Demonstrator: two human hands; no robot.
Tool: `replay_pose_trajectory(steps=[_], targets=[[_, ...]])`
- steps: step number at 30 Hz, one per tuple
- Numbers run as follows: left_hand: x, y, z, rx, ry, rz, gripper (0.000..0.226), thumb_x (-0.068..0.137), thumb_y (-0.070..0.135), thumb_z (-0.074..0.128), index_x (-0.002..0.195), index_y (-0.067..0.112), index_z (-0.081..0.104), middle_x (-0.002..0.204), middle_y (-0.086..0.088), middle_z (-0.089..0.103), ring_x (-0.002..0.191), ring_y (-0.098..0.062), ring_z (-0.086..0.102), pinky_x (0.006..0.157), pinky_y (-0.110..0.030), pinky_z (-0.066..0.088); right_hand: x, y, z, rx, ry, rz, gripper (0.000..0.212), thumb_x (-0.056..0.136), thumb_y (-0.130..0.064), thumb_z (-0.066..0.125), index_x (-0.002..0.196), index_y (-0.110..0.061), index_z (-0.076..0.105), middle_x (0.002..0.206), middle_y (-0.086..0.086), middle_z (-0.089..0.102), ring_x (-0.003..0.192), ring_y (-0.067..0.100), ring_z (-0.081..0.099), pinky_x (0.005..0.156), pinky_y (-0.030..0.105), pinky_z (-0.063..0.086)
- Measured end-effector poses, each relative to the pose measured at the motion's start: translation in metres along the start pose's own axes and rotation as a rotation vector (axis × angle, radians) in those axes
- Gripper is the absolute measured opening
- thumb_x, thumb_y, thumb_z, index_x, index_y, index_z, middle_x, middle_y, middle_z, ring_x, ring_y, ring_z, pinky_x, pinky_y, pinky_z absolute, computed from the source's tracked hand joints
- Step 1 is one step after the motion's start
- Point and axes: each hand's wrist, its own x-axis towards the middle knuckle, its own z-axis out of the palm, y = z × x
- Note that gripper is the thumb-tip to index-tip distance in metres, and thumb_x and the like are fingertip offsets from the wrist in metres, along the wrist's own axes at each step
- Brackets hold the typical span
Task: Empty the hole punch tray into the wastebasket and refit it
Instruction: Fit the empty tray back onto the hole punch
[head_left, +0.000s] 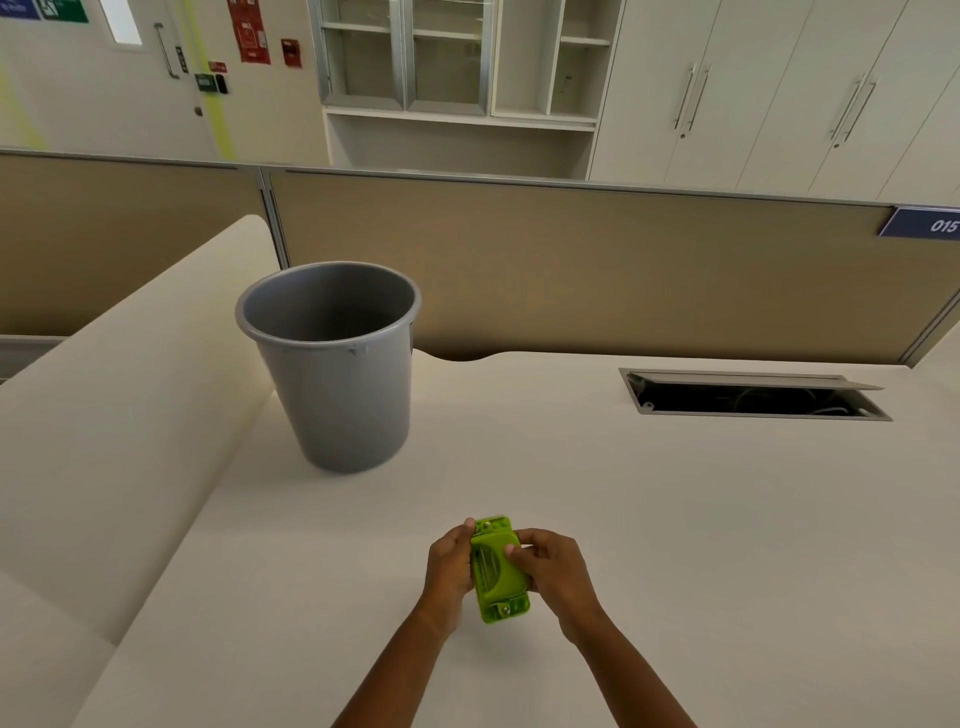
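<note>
A lime-green hole punch (497, 571) is held just above the white desk (675, 519), near its front edge, with its long axis pointing away from me. My left hand (448, 571) grips its left side. My right hand (551, 566) grips its right side, thumb and fingers pressed on the green body. Whether the tray is on or off the punch cannot be told. A grey plastic wastebasket (332, 364) stands upright on the desk, to the far left of the punch, its mouth open; its inside looks dark.
An open cable hatch (753, 397) with a raised metal flap is sunk into the desk at the far right. A beige partition (571, 270) closes the back of the desk. A white curved side panel (130, 415) rises on the left.
</note>
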Motion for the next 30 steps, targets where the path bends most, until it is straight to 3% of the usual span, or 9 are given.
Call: replay_pose_trajectory(steps=[4, 8, 11, 15, 20, 25, 27, 30], targets=[[-0.003, 0.000, 0.004, -0.043, 0.086, 0.000, 0.034, 0.098, 0.026, 0.039, 0.078, 0.014, 0.064, 0.076, -0.010, 0.062, 0.070, -0.021, 0.059, 0.062, -0.030, 0.049, 0.001, 0.000, 0.002, -0.050, 0.026, -0.042, 0.015, 0.089, -0.016, 0.057, 0.089, -0.009, 0.070, 0.082, 0.006, 0.067, 0.084, 0.022, 0.063, 0.085, 0.042, 0.053], [-0.001, 0.005, 0.002, -0.207, 0.150, -0.056, 0.030, 0.098, 0.024, 0.038, 0.082, 0.013, 0.060, 0.078, -0.009, 0.059, 0.071, -0.021, 0.056, 0.062, -0.030, 0.046, 0.004, 0.010, -0.004, -0.118, 0.122, -0.048, 0.020, 0.090, -0.016, 0.056, 0.100, -0.006, 0.070, 0.096, 0.005, 0.068, 0.085, 0.014, 0.060, 0.071, 0.014, 0.049], [0.001, 0.009, -0.001, -0.297, 0.172, -0.067, 0.028, 0.099, 0.021, 0.037, 0.082, 0.011, 0.058, 0.077, -0.010, 0.057, 0.069, -0.021, 0.054, 0.062, -0.032, 0.045, 0.004, 0.018, -0.011, -0.018, 0.016, 0.120, 0.023, 0.090, -0.008, 0.055, 0.106, 0.006, 0.065, 0.089, 0.010, 0.064, 0.077, 0.017, 0.059, 0.072, 0.022, 0.051], [-0.001, 0.011, -0.002, -0.282, 0.171, -0.075, 0.030, 0.099, 0.021, 0.037, 0.078, 0.013, 0.057, 0.078, -0.010, 0.057, 0.071, -0.021, 0.054, 0.062, -0.032, 0.046, 0.000, 0.017, -0.014, 0.204, -0.194, 0.282, 0.024, 0.092, -0.003, 0.049, 0.105, 0.013, 0.061, 0.083, 0.014, 0.063, 0.070, 0.017, 0.062, 0.061, 0.016, 0.055], [-0.004, 0.009, 0.001, -0.251, 0.164, -0.052, 0.030, 0.099, 0.019, 0.036, 0.081, 0.010, 0.058, 0.078, -0.010, 0.057, 0.071, -0.021, 0.055, 0.062, -0.032, 0.046, 0.003, 0.020, -0.012, 0.216, -0.120, 0.298, 0.022, 0.088, 0.005, 0.052, 0.102, 0.019, 0.061, 0.074, 0.013, 0.061, 0.062, 0.020, 0.058, 0.052, 0.014, 0.054], [-0.005, 0.009, 0.007, -0.183, 0.158, -0.004, 0.022, 0.099, 0.018, 0.038, 0.101, 0.006, 0.056, 0.078, -0.009, 0.058, 0.071, -0.020, 0.055, 0.065, -0.031, 0.046, 0.002, 0.019, -0.012, 0.198, -0.062, 0.317, 0.021, 0.086, 0.007, 0.054, 0.069, 0.003, 0.065, 0.067, 0.014, 0.062, 0.056, 0.021, 0.059, 0.050, 0.018, 0.055], [-0.004, 0.011, 0.007, -0.177, 0.152, -0.008, 0.021, 0.098, 0.018, 0.039, 0.103, 0.006, 0.056, 0.079, -0.009, 0.059, 0.072, -0.020, 0.056, 0.065, -0.031, 0.047, 0.002, 0.017, -0.016, 0.142, -0.077, 0.311, 0.016, 0.086, 0.003, 0.055, 0.075, 0.004, 0.067, 0.066, 0.014, 0.062, 0.055, 0.018, 0.060, 0.050, 0.018, 0.056], [-0.005, 0.013, 0.008, -0.146, 0.132, -0.010, 0.023, 0.098, 0.019, 0.041, 0.106, 0.006, 0.057, 0.081, -0.009, 0.059, 0.080, -0.025, 0.057, 0.064, -0.032, 0.047, 0.002, 0.010, -0.019, 0.127, -0.157, 0.272, 0.022, 0.094, -0.016, 0.047, 0.101, -0.002, 0.063, 0.077, 0.007, 0.063, 0.068, 0.017, 0.062, 0.061, 0.020, 0.054]])
